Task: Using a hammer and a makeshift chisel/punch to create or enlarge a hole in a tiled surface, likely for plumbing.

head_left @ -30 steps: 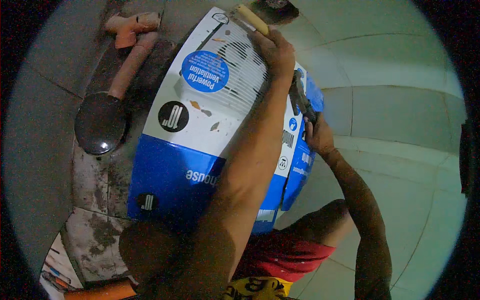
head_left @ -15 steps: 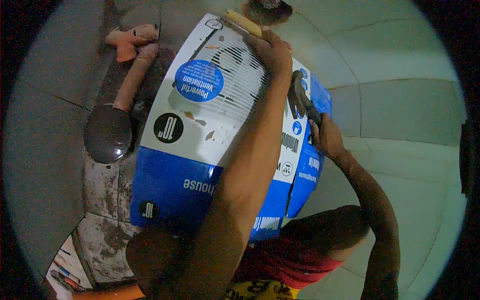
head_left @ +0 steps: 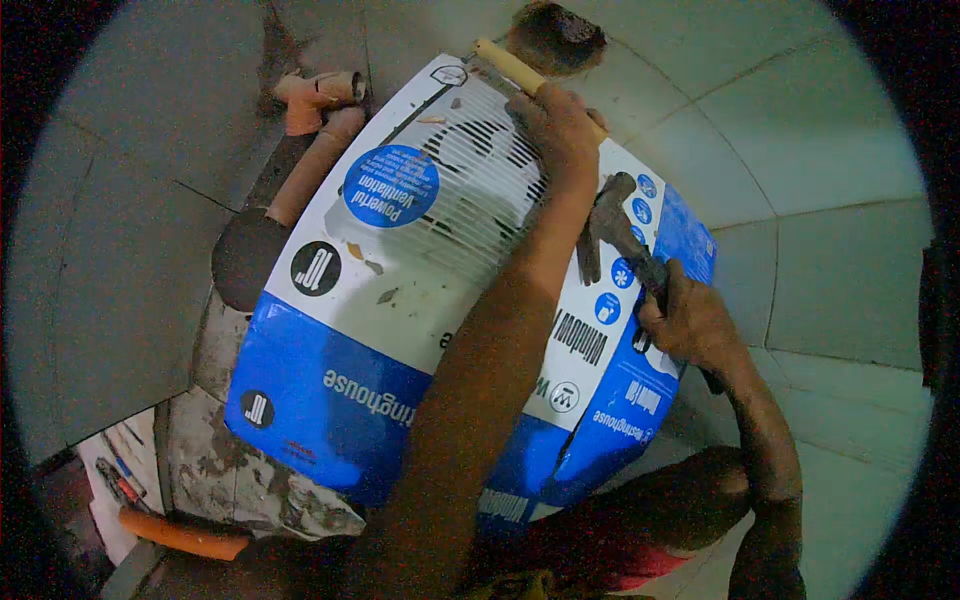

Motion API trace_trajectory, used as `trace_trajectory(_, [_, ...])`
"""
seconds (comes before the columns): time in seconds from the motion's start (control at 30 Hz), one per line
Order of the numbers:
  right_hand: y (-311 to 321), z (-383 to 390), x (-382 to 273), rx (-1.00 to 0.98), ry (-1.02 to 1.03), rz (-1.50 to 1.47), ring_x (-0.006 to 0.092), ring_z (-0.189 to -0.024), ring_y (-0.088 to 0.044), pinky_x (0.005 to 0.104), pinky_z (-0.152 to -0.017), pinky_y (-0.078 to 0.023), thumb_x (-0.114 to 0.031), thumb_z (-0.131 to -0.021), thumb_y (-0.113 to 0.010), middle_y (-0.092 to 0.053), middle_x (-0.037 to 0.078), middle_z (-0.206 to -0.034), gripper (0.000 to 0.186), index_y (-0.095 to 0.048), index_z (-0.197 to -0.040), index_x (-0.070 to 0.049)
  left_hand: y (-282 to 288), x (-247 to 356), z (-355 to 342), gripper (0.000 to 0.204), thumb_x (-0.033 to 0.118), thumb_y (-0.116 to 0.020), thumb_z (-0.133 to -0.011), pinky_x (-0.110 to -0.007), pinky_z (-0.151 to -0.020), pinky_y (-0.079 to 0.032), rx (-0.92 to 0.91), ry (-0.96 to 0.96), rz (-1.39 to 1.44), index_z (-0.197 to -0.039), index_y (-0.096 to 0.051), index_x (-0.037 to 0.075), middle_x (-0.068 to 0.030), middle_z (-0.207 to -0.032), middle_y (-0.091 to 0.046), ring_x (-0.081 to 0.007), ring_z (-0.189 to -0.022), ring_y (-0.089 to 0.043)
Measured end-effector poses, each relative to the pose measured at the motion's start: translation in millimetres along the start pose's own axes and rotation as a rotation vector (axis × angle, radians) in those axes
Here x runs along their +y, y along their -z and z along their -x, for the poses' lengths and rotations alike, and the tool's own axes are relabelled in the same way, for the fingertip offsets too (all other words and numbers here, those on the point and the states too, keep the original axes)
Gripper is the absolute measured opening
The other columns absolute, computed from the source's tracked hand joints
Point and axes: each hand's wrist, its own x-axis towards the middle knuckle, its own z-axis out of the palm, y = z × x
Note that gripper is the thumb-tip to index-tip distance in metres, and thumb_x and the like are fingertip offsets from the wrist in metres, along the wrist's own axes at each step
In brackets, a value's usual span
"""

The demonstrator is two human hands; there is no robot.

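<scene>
A blue-and-white cardboard fan box [head_left: 320,390] lies in front of me, with bits of debris on its upper face. My left hand [head_left: 562,125] is at its far edge, closed around a pale yellow rod [head_left: 512,66]; I cannot make out exactly what the rod is. To the right, my right hand [head_left: 692,315] grips the handle of a claw hammer [head_left: 612,215]. The hammer's dark head is over the box's white side, close to my left forearm. Whether it touches the box is unclear.
Beyond the box is a rough hole [head_left: 558,38] in the tiled surface. At the left, an orange pipe fitting [head_left: 305,98] and a pipe [head_left: 312,168] stand by a dark round piece [head_left: 245,260]. An orange tube [head_left: 185,535] and tools on a white sheet [head_left: 105,505] lie lower left.
The view has shifted, so the box sits differently in it. My right hand and the hammer have drawn a little away from the box, and the hammer's head now shows more fully.
</scene>
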Motion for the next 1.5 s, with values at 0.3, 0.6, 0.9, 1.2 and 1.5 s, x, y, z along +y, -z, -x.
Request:
trace_trajectory(0.3, [3,-14,13,0.038,0.044,-0.088,0.0463,-0.082,-0.062,0.0524,-0.074,-0.050,-0.024,-0.078,-0.062,-0.064,0.027,-0.085,0.038,-0.052,-0.106,0.000,5,-7,-3,0.029,0.027,-0.042,-0.090,-0.037,-0.052,-0.052,-0.066,0.258,0.157,-0.100,-0.034,0.002,-0.0105,-0.080,-0.046,-0.0212,-0.057,-0.053])
trace_trajectory(0.6, [35,11,8,0.247,-0.002,-0.509,0.0191,-0.070,-0.059,0.0369,-0.065,-0.049,-0.028,-0.087,-0.064,-0.065,0.011,-0.080,0.033,-0.059,-0.098,0.003,1,4,-6,0.032,0.026,-0.048,-0.091,-0.037,-0.049,-0.051,0.003,0.325,0.127,-0.104,-0.033,0.001,-0.0159,-0.087,-0.049,-0.0223,-0.056,-0.055])
trace_trajectory(0.9, [98,-36,-59,0.684,0.706,0.306,0.0298,-0.054,-0.060,0.0392,-0.050,-0.046,-0.036,-0.089,-0.063,-0.061,0.016,-0.072,0.033,-0.053,-0.094,-0.004,4,-72,-43,0.015,0.023,-0.042,-0.098,-0.034,-0.039,-0.044,-0.061,0.267,-0.076,-0.099,-0.044,0.007,-0.0073,-0.070,-0.051,-0.0199,-0.055,-0.055])
trace_trajectory(1.2, [96,-82,-97,0.615,0.954,0.705,0.0366,-0.059,-0.062,0.0443,-0.047,-0.048,-0.043,-0.089,-0.059,-0.062,0.017,-0.075,0.042,-0.046,-0.097,-0.003,6,-101,-46,0.035,0.037,-0.054,-0.083,-0.044,-0.090,-0.043,-0.160,-0.298,-0.520,-0.103,-0.063,0.009,-0.0109,-0.107,-0.063,-0.0287,-0.105,-0.058])
trace_trajectory(1.5, [121,-116,-86,0.613,0.991,0.780,0.0381,-0.060,-0.065,0.0466,-0.048,-0.052,-0.041,-0.093,-0.050,-0.064,0.020,-0.076,0.038,-0.046,-0.101,-0.004,-11,-68,-39,0.030,0.029,-0.050,-0.086,-0.043,-0.089,-0.043,-0.160,-0.458,-0.491,-0.102,-0.064,0.008,-0.0122,-0.107,-0.064,-0.0280,-0.103,-0.058])
